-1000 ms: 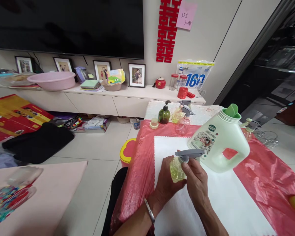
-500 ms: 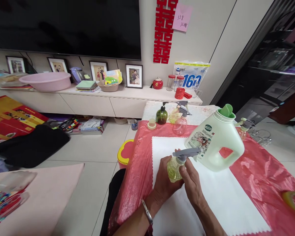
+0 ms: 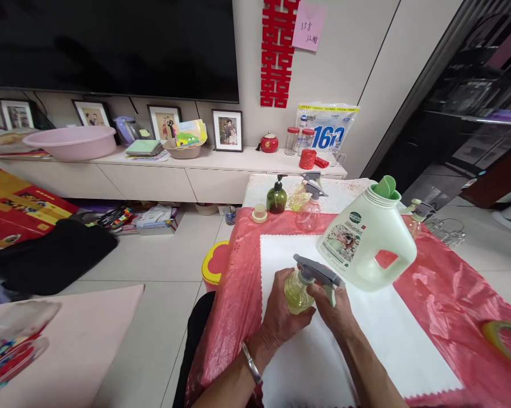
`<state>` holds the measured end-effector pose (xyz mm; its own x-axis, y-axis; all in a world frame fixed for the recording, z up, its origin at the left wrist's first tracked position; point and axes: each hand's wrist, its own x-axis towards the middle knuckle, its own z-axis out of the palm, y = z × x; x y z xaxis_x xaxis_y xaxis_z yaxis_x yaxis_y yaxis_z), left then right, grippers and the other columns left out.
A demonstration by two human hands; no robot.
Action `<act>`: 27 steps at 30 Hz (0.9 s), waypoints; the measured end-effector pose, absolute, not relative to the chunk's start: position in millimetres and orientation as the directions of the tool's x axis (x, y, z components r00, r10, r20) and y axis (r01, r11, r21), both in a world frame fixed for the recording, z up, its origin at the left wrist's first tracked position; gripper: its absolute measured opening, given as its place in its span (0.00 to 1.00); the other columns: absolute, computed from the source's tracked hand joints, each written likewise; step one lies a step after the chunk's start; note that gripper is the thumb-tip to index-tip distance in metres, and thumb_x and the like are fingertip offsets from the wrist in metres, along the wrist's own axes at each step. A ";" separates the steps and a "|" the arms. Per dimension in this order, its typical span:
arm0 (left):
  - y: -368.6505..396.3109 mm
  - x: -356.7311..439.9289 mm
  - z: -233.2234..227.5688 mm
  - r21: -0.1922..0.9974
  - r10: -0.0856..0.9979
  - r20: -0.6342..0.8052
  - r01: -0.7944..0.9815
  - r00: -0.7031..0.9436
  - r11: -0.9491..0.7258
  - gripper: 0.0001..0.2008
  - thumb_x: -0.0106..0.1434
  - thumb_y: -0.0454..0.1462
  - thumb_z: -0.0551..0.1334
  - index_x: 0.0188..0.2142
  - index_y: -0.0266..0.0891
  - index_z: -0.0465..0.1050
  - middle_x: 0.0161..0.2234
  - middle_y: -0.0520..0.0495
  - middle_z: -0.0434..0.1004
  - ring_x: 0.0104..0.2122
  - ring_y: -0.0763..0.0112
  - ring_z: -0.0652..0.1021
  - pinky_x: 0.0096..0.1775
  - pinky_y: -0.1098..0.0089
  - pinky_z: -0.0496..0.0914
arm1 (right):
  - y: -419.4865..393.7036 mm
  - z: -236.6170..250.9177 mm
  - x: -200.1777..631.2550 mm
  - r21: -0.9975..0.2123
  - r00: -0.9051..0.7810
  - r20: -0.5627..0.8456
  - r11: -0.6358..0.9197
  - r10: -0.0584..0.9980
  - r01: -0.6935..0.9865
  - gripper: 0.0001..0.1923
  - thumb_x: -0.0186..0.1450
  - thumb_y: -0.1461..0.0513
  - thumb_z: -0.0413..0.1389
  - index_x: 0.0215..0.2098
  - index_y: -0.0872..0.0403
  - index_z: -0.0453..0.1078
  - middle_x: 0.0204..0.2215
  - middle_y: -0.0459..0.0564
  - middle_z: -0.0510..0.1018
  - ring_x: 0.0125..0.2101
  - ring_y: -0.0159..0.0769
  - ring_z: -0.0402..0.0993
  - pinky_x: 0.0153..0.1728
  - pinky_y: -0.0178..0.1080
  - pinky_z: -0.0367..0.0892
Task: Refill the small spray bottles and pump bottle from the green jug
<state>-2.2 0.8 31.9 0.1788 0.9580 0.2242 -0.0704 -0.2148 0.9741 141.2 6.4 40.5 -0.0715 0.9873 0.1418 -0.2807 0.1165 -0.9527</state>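
Observation:
A clear yellowish spray bottle [image 3: 296, 294] with a grey trigger head is held up over a white cloth [image 3: 376, 340]. My left hand [image 3: 278, 311] wraps round the bottle's body from the left. At its neck and trigger head, my right hand [image 3: 335, 310] is closed with the fingers partly hidden behind it. Just beyond, on the right, stands a large pale green jug [image 3: 385, 249] with a handle and a label. A green scoop-like piece [image 3: 385, 186] sticks out of the jug's mouth.
A green pump bottle [image 3: 276, 198], a pink spray bottle [image 3: 308, 216] and a cream cap [image 3: 259, 213] stand at the table's back. Another spray bottle [image 3: 416, 218] is behind the jug. Yellow tape [image 3: 499, 345] lies at right on red plastic sheeting [image 3: 238, 272].
The spray head has turned, its right end now pointing down and towards me. My right hand has shifted up onto the head, and the bottle stays in my left hand.

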 end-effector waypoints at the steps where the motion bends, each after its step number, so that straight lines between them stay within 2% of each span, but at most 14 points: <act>1: 0.6 -3.0 33.5 0.972 0.955 0.231 -0.084 0.188 -0.219 0.35 0.48 0.32 0.67 0.55 0.43 0.58 0.50 0.44 0.71 0.47 0.57 0.76 0.49 0.55 0.73 | 7.3 41.3 143.2 -0.950 -0.097 0.136 0.103 0.986 -0.293 0.28 0.61 0.49 0.67 0.53 0.58 0.73 0.50 0.57 0.74 0.47 0.40 0.73 0.53 0.48 0.70; 4: 0.8 -5.0 35.9 0.969 0.946 0.245 -0.094 0.214 -0.230 0.36 0.47 0.31 0.66 0.56 0.44 0.59 0.52 0.45 0.70 0.51 0.56 0.74 0.53 0.54 0.71 | 10.4 49.8 150.9 -0.944 -0.161 0.104 0.047 0.982 -0.325 0.26 0.62 0.48 0.65 0.53 0.54 0.74 0.51 0.58 0.74 0.49 0.43 0.74 0.53 0.47 0.71; 7: 1.9 -5.9 35.0 0.965 0.932 0.263 -0.087 0.248 -0.249 0.35 0.48 0.33 0.67 0.56 0.43 0.59 0.53 0.44 0.69 0.51 0.54 0.73 0.54 0.53 0.70 | 13.8 67.3 158.0 -0.947 -0.225 0.089 0.013 0.970 -0.320 0.26 0.66 0.48 0.62 0.59 0.45 0.71 0.55 0.55 0.72 0.53 0.44 0.72 0.56 0.46 0.69; 10: 2.9 -5.5 32.2 0.959 0.922 0.283 -0.098 0.264 -0.267 0.36 0.50 0.35 0.68 0.58 0.43 0.57 0.54 0.42 0.68 0.53 0.53 0.73 0.55 0.51 0.69 | 16.8 84.4 162.0 -0.958 -0.304 0.102 0.011 0.947 -0.286 0.27 0.64 0.50 0.65 0.59 0.47 0.72 0.53 0.57 0.73 0.53 0.45 0.72 0.55 0.45 0.71; 13: 3.0 -4.9 28.3 0.955 0.921 0.296 -0.076 0.254 -0.287 0.39 0.50 0.35 0.68 0.59 0.43 0.56 0.56 0.42 0.67 0.56 0.52 0.72 0.57 0.49 0.67 | 17.8 91.2 162.9 -0.966 -0.324 0.120 0.036 0.938 -0.256 0.22 0.63 0.55 0.66 0.56 0.46 0.74 0.49 0.54 0.76 0.48 0.40 0.75 0.50 0.39 0.73; 17: 2.5 -4.6 24.3 0.954 0.921 0.297 -0.041 0.251 -0.297 0.39 0.49 0.34 0.68 0.60 0.43 0.57 0.55 0.42 0.68 0.55 0.52 0.73 0.57 0.50 0.69 | 15.9 88.5 161.3 -0.970 -0.294 0.147 0.079 0.944 -0.230 0.20 0.65 0.58 0.65 0.55 0.41 0.74 0.47 0.48 0.77 0.46 0.33 0.76 0.47 0.32 0.73; 23: 3.3 -4.1 24.6 0.951 0.919 0.308 -0.053 0.246 -0.305 0.39 0.49 0.33 0.69 0.60 0.43 0.57 0.56 0.42 0.68 0.56 0.51 0.73 0.57 0.49 0.69 | 12.5 97.3 161.5 -0.985 -0.324 0.169 0.146 0.931 -0.096 0.17 0.67 0.57 0.63 0.53 0.44 0.75 0.47 0.50 0.74 0.46 0.33 0.73 0.47 0.32 0.72; 27: 3.6 -2.6 17.3 0.962 0.929 0.271 -0.061 0.250 -0.265 0.39 0.49 0.33 0.71 0.58 0.44 0.57 0.56 0.40 0.69 0.55 0.50 0.74 0.56 0.47 0.70 | 11.0 108.3 163.9 -0.986 -0.347 0.133 0.159 0.928 0.050 0.20 0.61 0.59 0.67 0.51 0.51 0.77 0.47 0.52 0.72 0.47 0.36 0.71 0.49 0.33 0.70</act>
